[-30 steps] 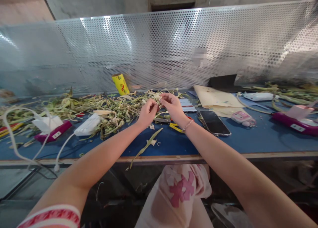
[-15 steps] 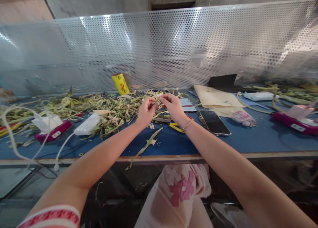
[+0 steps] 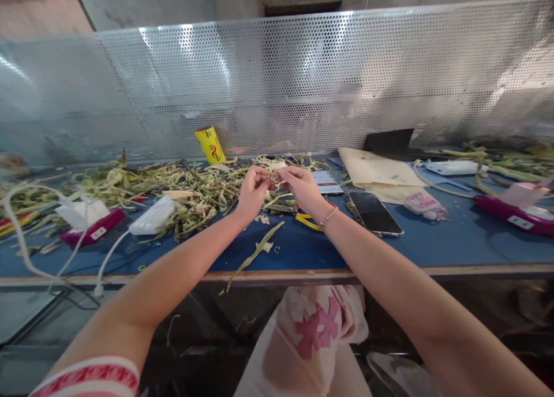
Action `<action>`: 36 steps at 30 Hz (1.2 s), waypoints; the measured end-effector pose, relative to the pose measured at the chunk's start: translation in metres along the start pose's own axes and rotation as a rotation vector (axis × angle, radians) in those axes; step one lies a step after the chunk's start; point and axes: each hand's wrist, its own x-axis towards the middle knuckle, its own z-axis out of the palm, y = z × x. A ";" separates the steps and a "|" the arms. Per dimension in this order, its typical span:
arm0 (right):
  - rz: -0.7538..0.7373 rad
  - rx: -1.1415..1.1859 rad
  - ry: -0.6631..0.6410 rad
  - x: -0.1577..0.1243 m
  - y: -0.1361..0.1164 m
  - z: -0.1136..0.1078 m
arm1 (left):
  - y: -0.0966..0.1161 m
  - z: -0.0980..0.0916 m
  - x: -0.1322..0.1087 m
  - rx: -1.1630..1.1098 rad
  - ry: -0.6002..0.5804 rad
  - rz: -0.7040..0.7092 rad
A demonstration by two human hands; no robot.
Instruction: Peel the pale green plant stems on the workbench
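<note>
Silver perforated metal screen (image 3: 277, 85) stood behind the flat blue tabletop (image 3: 320, 255). Heap of dry green-tan plant scraps (image 3: 208, 195) ran left to centre, yellow printed cylinder (image 3: 210, 146) behind it. White rectangular plastic block (image 3: 151, 217) lay before the heap, just right of a purple plastic power strip (image 3: 112, 220). Bare left hand (image 3: 253, 192) and right hand (image 3: 302, 183) were at the heap's right end. Black rectangular phone (image 3: 375, 213) lay right of them, tan paper sheet (image 3: 376, 169) behind it, pink rounded case (image 3: 422, 203) to its right. Long narrow green leaf (image 3: 249, 259) overhung the front edge.
</note>
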 end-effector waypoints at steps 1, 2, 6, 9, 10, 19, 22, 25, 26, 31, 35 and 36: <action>0.002 -0.005 0.001 0.000 0.000 0.000 | 0.000 0.000 0.000 -0.006 0.000 0.000; 0.004 -0.017 0.004 0.000 0.001 0.000 | -0.001 0.000 0.000 -0.012 -0.002 0.000; 0.003 -0.032 0.000 0.002 0.003 0.001 | -0.003 0.001 -0.001 -0.067 -0.016 -0.010; 0.007 -0.019 -0.006 0.002 0.005 0.001 | -0.006 0.002 -0.001 -0.123 -0.016 -0.026; 0.009 -0.013 -0.012 0.002 0.005 0.001 | -0.007 0.002 -0.001 -0.136 -0.015 -0.034; -0.003 0.043 -0.038 0.003 0.007 0.001 | -0.007 0.003 0.000 -0.194 0.000 -0.087; -0.015 0.033 -0.066 0.002 0.006 0.001 | -0.006 0.003 -0.001 -0.199 -0.011 -0.084; -0.042 0.031 -0.095 0.001 0.006 0.001 | -0.006 0.002 -0.001 -0.192 -0.019 -0.085; -0.048 0.032 -0.096 0.001 0.006 0.001 | -0.006 0.002 -0.001 -0.190 -0.022 -0.086; -0.029 0.032 -0.072 0.002 0.006 0.001 | -0.005 0.003 -0.002 -0.184 -0.027 -0.074; -0.006 0.042 -0.066 0.003 0.007 0.001 | -0.005 0.004 -0.002 -0.170 -0.028 -0.070; -0.003 0.046 -0.066 0.003 0.007 0.001 | -0.005 0.004 -0.002 -0.169 -0.027 -0.072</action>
